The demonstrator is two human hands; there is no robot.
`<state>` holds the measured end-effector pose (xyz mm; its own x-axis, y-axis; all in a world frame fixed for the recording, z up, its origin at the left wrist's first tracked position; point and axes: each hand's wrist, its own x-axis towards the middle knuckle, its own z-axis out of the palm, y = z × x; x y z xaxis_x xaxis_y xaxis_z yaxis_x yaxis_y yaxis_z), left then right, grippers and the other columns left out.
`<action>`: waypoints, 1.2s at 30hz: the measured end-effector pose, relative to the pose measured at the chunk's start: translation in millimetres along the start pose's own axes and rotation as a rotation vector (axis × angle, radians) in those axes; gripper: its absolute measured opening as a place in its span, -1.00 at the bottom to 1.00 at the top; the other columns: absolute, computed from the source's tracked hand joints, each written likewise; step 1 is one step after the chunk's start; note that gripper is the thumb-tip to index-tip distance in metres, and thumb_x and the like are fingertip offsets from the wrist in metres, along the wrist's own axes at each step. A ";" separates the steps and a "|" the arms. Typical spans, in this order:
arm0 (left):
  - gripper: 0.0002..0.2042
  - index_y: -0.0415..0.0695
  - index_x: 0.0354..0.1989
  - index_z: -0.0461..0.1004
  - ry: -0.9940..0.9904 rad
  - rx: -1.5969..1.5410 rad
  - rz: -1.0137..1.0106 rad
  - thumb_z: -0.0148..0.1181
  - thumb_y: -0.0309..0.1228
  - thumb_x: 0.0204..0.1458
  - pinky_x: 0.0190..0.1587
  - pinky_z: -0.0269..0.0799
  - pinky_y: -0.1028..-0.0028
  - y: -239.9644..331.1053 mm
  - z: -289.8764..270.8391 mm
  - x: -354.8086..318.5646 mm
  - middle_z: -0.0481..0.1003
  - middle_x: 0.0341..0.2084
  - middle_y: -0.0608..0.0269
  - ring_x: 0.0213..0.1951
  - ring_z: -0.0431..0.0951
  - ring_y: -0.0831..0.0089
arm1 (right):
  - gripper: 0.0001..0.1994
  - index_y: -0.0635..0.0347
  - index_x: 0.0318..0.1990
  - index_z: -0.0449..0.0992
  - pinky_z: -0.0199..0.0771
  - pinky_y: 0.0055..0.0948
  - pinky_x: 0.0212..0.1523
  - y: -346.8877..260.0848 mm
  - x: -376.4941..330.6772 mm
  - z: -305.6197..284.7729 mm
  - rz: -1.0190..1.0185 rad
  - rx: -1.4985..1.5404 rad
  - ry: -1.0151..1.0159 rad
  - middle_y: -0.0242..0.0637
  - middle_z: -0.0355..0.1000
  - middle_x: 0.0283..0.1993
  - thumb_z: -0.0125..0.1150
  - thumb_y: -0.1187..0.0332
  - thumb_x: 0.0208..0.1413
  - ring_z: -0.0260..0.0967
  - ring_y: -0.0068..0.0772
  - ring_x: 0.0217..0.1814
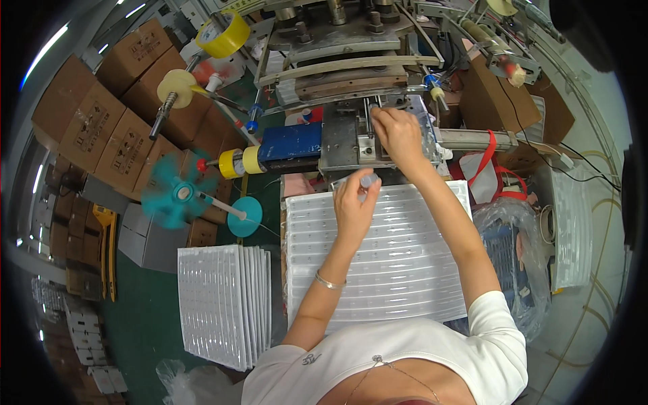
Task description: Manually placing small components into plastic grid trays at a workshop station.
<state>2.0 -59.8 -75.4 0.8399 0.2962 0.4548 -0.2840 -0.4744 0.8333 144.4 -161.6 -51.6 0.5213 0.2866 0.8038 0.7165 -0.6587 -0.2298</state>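
Observation:
My left hand (352, 206) is closed round a small, pale, translucent cylindrical piece (368, 181). It is above the near edge of a white ribbed plastic tray (405, 290), just in front of the machine. Farther forward, my right hand (399, 135) reaches over the press's metal bed (341, 145). Its fingers are bent together at a narrow metal fixture (366, 150); whatever they pinch is hidden. Ribbed rows with small marks run across the tray, which lies beneath both forearms.
Overhead hangs the press's heavy upper block (331, 50). A blue block (291, 142) and yellow tape rolls (233, 164) flank the bed's left. Several white trays (212, 304) stand stacked at left, near a spinning teal fan (181, 192). A plastic-wrapped bin (503, 250) stands right; cartons (125, 148) rise far left.

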 end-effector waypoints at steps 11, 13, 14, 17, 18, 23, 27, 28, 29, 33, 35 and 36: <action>-0.76 -0.16 -0.15 0.48 -0.097 -0.197 -0.147 0.22 -0.38 0.01 -0.22 0.35 0.52 -1.5 -12.8 -33.5 0.49 -0.31 0.26 -0.31 0.44 0.50 | -0.82 0.28 -0.17 0.50 0.41 -0.54 -0.29 26.7 -62.5 -99.8 0.381 0.341 -0.216 -0.25 0.47 -0.27 0.16 0.45 0.06 0.44 -0.47 -0.32; -0.73 -0.17 -0.11 0.46 -0.115 -0.254 -0.164 0.21 -0.38 0.02 -0.22 0.35 0.52 5.5 -11.0 -35.9 0.50 -0.32 0.26 -0.32 0.45 0.52 | -0.83 0.21 -0.18 0.50 0.41 -0.47 -0.32 32.3 -83.8 -128.9 0.372 0.269 -0.419 -0.25 0.47 -0.30 0.14 0.44 0.06 0.43 -0.38 -0.35; -0.71 -0.17 -0.07 0.44 -0.114 -0.304 -0.167 0.21 -0.39 0.02 -0.22 0.36 0.52 6.7 -9.0 -36.5 0.51 -0.33 0.26 -0.33 0.45 0.54 | -0.83 0.18 -0.18 0.51 0.42 -0.43 -0.31 31.9 -96.5 -142.2 0.339 0.238 -0.523 -0.25 0.46 -0.32 0.14 0.44 0.05 0.44 -0.34 -0.35; -0.75 -0.18 -0.08 0.40 -0.180 -0.299 -0.168 0.13 -0.48 0.04 -0.23 0.36 0.53 4.5 -6.5 -38.5 0.51 -0.34 0.24 -0.36 0.45 0.57 | -0.82 0.11 -0.21 0.53 0.44 -0.35 -0.29 28.5 -139.2 -163.8 0.196 0.080 -0.872 -0.25 0.44 -0.35 0.14 0.44 0.00 0.43 -0.27 -0.32; -0.78 -0.19 -0.11 0.38 -0.224 -0.363 -0.185 0.09 -0.53 0.04 -0.24 0.36 0.53 5.9 -4.8 -38.8 0.51 -0.35 0.22 -0.37 0.45 0.57 | -0.83 0.10 -0.25 0.55 0.45 -0.32 -0.28 27.6 -155.6 -168.2 0.149 0.098 -0.980 -0.25 0.42 -0.34 0.12 0.44 -0.02 0.42 -0.23 -0.30; -0.83 -0.22 -0.21 0.34 -0.258 -0.721 -0.341 -0.08 -0.62 0.02 -0.23 0.36 0.53 4.4 -9.3 -39.8 0.49 -0.39 0.19 -0.35 0.46 0.53 | -0.81 0.07 -0.32 0.54 0.45 -0.35 -0.20 20.6 -197.6 -165.4 0.003 0.009 -0.972 -0.26 0.35 -0.26 0.05 0.51 -0.10 0.35 -0.22 -0.19; -0.85 -0.23 -0.28 0.32 -0.267 -0.723 -0.369 -0.17 -0.61 0.01 -0.19 0.36 0.52 7.4 -17.2 -38.4 0.48 -0.43 0.16 -0.32 0.48 0.48 | -0.92 0.13 -0.41 0.47 0.45 -0.33 -0.23 20.4 -197.2 -164.7 -0.006 -0.046 -1.010 -0.21 0.34 -0.27 0.09 0.50 -0.11 0.37 -0.22 -0.21; -0.86 -0.23 -0.29 0.32 -0.267 -0.717 -0.377 -0.18 -0.60 0.00 -0.20 0.36 0.52 6.1 -18.8 -38.7 0.48 -0.43 0.14 -0.32 0.48 0.48 | -0.92 0.13 -0.41 0.47 0.45 -0.33 -0.23 19.3 -193.6 -162.8 -0.023 -0.042 -0.998 -0.21 0.34 -0.27 0.09 0.50 -0.11 0.37 -0.22 -0.21; -0.87 -0.23 -0.34 0.32 -0.254 -0.700 -0.365 -0.19 -0.60 -0.01 -0.21 0.38 0.50 5.0 -21.0 -38.4 0.48 -0.44 0.13 -0.32 0.48 0.47 | -0.93 0.15 -0.41 0.44 0.44 -0.32 -0.26 18.0 -187.8 -162.8 0.066 0.026 -1.006 -0.21 0.33 -0.28 0.10 0.49 -0.12 0.37 -0.21 -0.23; -0.88 -0.23 -0.37 0.32 -0.301 -0.798 -0.313 -0.17 -0.61 -0.03 -0.22 0.41 0.48 -1.4 -24.8 -35.5 0.48 -0.44 0.13 -0.33 0.49 0.46 | -0.89 0.21 -0.41 0.32 0.39 -0.34 -0.30 -3.4 -134.7 -166.1 0.388 0.284 -0.760 -0.26 0.30 -0.34 0.10 0.53 -0.14 0.33 -0.21 -0.29; -0.90 -0.22 -0.41 0.34 -0.343 -0.756 -0.307 -0.13 -0.63 -0.05 -0.23 0.43 0.49 3.2 -18.3 -32.8 0.48 -0.44 0.16 -0.33 0.49 0.45 | -0.84 0.21 -0.36 0.28 0.38 -0.34 -0.34 12.7 -125.9 -148.4 0.422 0.333 -0.636 -0.26 0.29 -0.32 0.11 0.50 -0.14 0.33 -0.21 -0.35; -0.90 -0.22 -0.41 0.34 -0.347 -0.753 -0.295 -0.13 -0.63 -0.05 -0.23 0.43 0.49 2.5 -15.4 -31.5 0.48 -0.44 0.16 -0.33 0.49 0.45 | -0.79 0.20 -0.31 0.25 0.36 -0.33 -0.37 19.4 -120.8 -140.7 0.460 0.379 -0.518 -0.27 0.27 -0.30 0.12 0.46 -0.14 0.32 -0.22 -0.40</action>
<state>-32.4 -57.5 -82.8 0.9856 -0.0065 0.1687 -0.1596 0.2913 0.9432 30.0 -306.9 -75.9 0.8863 0.3924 0.2461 0.4374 -0.5343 -0.7233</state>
